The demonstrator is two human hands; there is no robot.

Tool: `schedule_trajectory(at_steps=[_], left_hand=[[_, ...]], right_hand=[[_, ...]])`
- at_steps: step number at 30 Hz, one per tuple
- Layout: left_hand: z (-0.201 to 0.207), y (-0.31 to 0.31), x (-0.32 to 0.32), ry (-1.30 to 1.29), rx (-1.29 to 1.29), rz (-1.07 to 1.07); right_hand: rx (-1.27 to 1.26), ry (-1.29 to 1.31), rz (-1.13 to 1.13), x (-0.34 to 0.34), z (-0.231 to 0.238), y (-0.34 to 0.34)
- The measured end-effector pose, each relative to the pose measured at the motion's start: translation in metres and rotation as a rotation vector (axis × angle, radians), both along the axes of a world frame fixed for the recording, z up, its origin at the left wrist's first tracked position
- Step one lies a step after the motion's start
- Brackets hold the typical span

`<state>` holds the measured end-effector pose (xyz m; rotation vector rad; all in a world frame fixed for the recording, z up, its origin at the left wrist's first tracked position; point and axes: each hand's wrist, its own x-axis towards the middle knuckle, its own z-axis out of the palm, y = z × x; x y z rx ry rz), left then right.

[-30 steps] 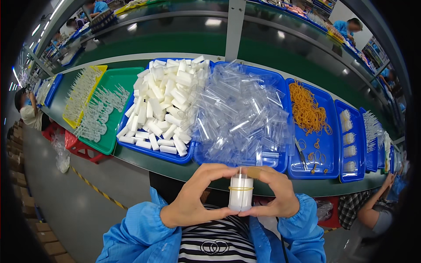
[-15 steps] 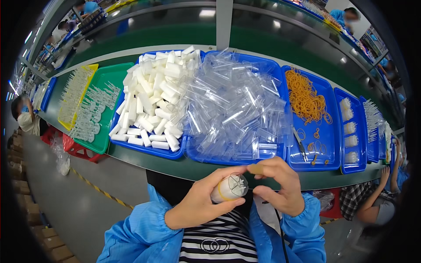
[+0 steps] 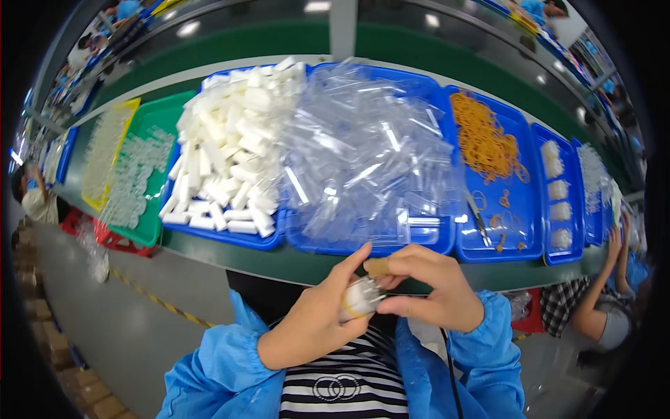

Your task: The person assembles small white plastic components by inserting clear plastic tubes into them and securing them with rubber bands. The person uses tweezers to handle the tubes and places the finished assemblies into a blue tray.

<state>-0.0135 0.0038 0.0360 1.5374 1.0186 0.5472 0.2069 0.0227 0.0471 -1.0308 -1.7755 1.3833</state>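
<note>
Fingers around a white bundle

The left hand holds the bundle in front of the striped shirt, just short of the desk, its pronged end tipped rightward. The right hand curls its fingers narrowly about that end; whether they grip it, I can't tell. A tan wrap covers one fingertip. Beyond, a blue tray carries clear sleeves.

Blue jacket, elasticated cuffs, lower frame, I see; black-white striped top, ring motif; tan finger wrap, right hand.
</note>
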Motion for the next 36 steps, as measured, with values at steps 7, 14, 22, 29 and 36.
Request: schedule_trajectory(at_steps=[7,14,22,29,36], left_hand=[[-0.007,0.005,0.000,-0.182,-0.328,0.067],[-0.008,0.009,0.010,-0.223,-0.369,-0.027],[-0.011,0.013,0.011,-0.222,-0.401,-0.059],[-0.008,0.010,0.010,-0.171,-0.355,-0.045],[-0.013,0.005,0.005,-0.112,-0.281,-0.021]], right_hand=[[0.439,-0.830,-0.615,0.098,-0.013,0.018],[0.308,-0.972,-0.535,0.111,-0.025,0.025],[-0.082,0.259,-0.852,0.090,-0.008,0.006],[-0.282,0.464,-0.523,0.011,0.002,-0.011],[-0.294,0.508,-0.446,-0.012,-0.004,-0.011]])
